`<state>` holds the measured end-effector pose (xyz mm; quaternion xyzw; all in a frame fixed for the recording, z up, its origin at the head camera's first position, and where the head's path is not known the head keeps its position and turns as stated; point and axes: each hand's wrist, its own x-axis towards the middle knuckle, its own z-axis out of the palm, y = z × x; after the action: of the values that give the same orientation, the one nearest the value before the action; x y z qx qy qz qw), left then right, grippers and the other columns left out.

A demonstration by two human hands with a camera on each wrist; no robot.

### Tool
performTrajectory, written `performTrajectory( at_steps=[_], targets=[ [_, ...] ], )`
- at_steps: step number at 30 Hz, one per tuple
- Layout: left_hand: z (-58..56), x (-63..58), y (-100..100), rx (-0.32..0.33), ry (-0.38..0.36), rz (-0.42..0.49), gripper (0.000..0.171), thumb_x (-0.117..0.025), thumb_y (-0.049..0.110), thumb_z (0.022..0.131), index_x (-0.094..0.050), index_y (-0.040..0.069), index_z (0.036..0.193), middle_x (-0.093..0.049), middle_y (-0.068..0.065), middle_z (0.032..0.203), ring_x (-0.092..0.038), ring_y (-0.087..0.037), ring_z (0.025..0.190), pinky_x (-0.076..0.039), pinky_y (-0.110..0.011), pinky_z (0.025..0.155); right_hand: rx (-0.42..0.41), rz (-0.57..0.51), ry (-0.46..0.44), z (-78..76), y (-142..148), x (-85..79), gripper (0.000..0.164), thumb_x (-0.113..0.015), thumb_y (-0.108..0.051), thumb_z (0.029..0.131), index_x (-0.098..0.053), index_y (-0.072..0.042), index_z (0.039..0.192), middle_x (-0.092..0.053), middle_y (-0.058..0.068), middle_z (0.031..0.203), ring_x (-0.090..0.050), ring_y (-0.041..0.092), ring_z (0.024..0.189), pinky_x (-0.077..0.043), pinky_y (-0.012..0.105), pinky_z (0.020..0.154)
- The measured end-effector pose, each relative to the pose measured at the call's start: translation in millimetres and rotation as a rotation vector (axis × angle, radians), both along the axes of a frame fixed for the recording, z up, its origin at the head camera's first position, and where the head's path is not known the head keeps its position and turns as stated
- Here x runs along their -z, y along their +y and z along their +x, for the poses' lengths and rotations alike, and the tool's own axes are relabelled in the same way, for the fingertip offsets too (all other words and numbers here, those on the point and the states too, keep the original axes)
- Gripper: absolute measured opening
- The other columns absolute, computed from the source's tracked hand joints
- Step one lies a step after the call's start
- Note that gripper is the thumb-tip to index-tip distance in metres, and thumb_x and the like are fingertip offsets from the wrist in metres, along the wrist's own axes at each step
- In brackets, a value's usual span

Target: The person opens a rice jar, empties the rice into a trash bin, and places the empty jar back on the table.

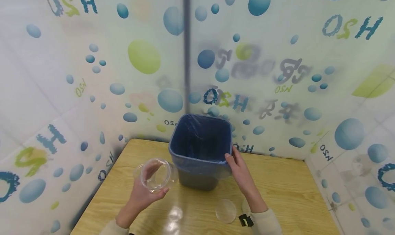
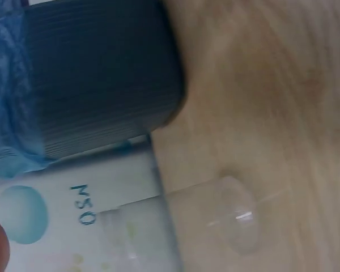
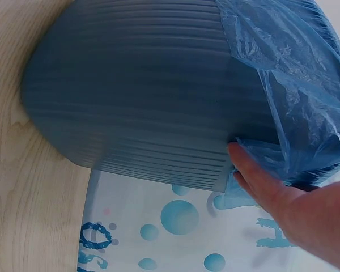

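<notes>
My left hand [image 1: 143, 192] holds a clear round plastic container [image 1: 155, 175] by its side, left of the trash can and above the table. Part of a clear container [image 2: 238, 215] also shows in the left wrist view, blurred. At the table's back stands a dark ribbed trash can [image 1: 197, 180], upright, with a thin blue plastic bag [image 3: 306, 85] folded over its rim. My right hand [image 1: 242, 170] grips the can's right front rim, thumb on the rim. Its fingers press the bag and the outer wall in the right wrist view. The can's bottom inside is too dark to tell.
Two clear round discs, one plain [image 1: 226, 211] and one partly hidden by my right wrist [image 1: 246, 207], lie on the wooden table [image 1: 287, 187]. Translucent curtains [image 1: 142, 101] printed with bubbles and letters enclose the table at the back and sides.
</notes>
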<state>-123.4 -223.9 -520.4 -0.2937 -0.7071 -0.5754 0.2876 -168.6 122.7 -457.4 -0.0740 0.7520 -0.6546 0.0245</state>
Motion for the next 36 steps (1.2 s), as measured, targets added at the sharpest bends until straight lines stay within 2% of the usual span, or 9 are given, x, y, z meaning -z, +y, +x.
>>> performTrajectory(
  at_steps=[5,9,13,17,20,23,28,36],
  targets=[
    [3.1,20.6,-3,0.003,-0.096,-0.049,0.094,-0.093,-0.009,0.056,-0.049,-0.010,0.139,-0.059,-0.031,0.127,-0.057,-0.013,0.131,-0.041,-0.024,0.112,-0.015,-0.015,-0.003,-0.7,0,1.2,0.067,-0.047,-0.036,0.111,-0.020,-0.007,0.165,-0.020,0.015,0.170,-0.023,0.034,0.155,-0.023,0.054,0.122],
    [4.3,33.1,-4,-0.015,-0.149,-0.092,0.095,-0.095,-0.003,0.057,-0.050,-0.006,0.141,-0.061,-0.030,0.129,-0.059,-0.017,0.129,-0.040,-0.019,0.109,-0.016,-0.020,0.007,-0.6,0,1.1,0.066,-0.046,-0.034,0.111,-0.020,-0.007,0.165,-0.021,0.015,0.170,-0.024,0.034,0.155,-0.023,0.055,0.122],
    [4.4,51.0,-5,-0.072,-0.190,-0.225,0.093,-0.097,0.008,0.060,-0.052,-0.002,0.140,-0.064,-0.022,0.130,-0.062,-0.028,0.124,-0.040,-0.019,0.109,-0.010,-0.016,0.007,0.0,0,0.6,0.065,-0.046,-0.032,0.112,-0.020,-0.006,0.165,-0.021,0.015,0.170,-0.024,0.035,0.155,-0.024,0.055,0.122],
    [4.6,68.1,-5,-0.112,-0.181,-0.358,0.089,-0.097,0.017,0.062,-0.054,-0.003,0.137,-0.066,-0.017,0.129,-0.064,-0.038,0.118,-0.050,-0.039,0.105,-0.011,-0.014,0.005,0.2,0,0.8,0.064,-0.046,-0.030,0.112,-0.020,-0.006,0.165,-0.021,0.016,0.170,-0.024,0.035,0.155,-0.023,0.055,0.122],
    [4.4,79.3,-5,-0.141,-0.191,-0.415,0.087,-0.097,0.024,0.064,-0.056,-0.003,0.136,-0.068,-0.017,0.128,-0.067,-0.037,0.113,-0.054,-0.052,0.095,-0.012,-0.016,0.007,0.5,0,0.8,0.065,-0.046,-0.032,0.112,-0.020,-0.006,0.165,-0.020,0.016,0.170,-0.024,0.036,0.155,-0.023,0.055,0.122],
    [4.1,89.7,-5,-0.174,-0.213,-0.445,0.087,-0.097,0.030,0.065,-0.057,-0.003,0.136,-0.068,-0.017,0.126,-0.068,-0.035,0.109,-0.056,-0.053,0.090,-0.013,-0.014,0.010,0.2,0,1.0,0.067,-0.047,-0.035,0.111,-0.019,-0.006,0.165,-0.020,0.016,0.170,-0.023,0.036,0.155,-0.023,0.055,0.122],
    [3.0,101.4,-6,-0.210,-0.271,-0.453,0.088,-0.098,0.030,0.064,-0.058,-0.004,0.135,-0.069,-0.017,0.121,-0.068,-0.035,0.107,-0.056,-0.053,0.089,-0.011,-0.008,0.014,-1.0,1,1.5,0.065,-0.046,-0.032,0.112,-0.019,-0.006,0.165,-0.020,0.016,0.170,-0.023,0.036,0.155,-0.023,0.055,0.122],
    [4.1,108.7,-8,-0.174,-0.496,-0.437,0.094,-0.101,0.029,0.059,-0.056,-0.007,0.133,-0.068,-0.020,0.120,-0.066,-0.038,0.110,-0.051,-0.057,0.098,-0.006,-0.005,0.008,-0.9,0,1.4,0.065,-0.046,-0.032,0.112,-0.020,-0.006,0.165,-0.020,0.016,0.170,-0.023,0.035,0.155,-0.023,0.055,0.122]
  ],
)
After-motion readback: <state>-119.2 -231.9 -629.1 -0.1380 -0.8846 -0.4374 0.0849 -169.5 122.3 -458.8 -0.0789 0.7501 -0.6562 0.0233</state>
